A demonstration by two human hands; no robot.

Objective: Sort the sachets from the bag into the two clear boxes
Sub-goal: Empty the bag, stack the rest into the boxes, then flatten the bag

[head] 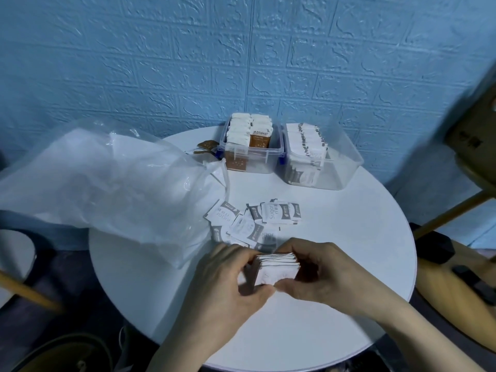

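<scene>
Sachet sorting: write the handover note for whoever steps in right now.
Left hand and right hand: both grip one stack of white sachets above the table.
Loose white sachets lie beside the bag.
Done: left box holds brown sachets, right box holds white ones.
Left: box the stack, the loose pile and the brown sachets beside the left box.

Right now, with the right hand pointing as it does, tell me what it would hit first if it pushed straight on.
The right hand points left across the table, its fingers curled on the stack of sachets. Pushed straight on, it would probably drive that stack into the left hand, which holds its other side.
</scene>
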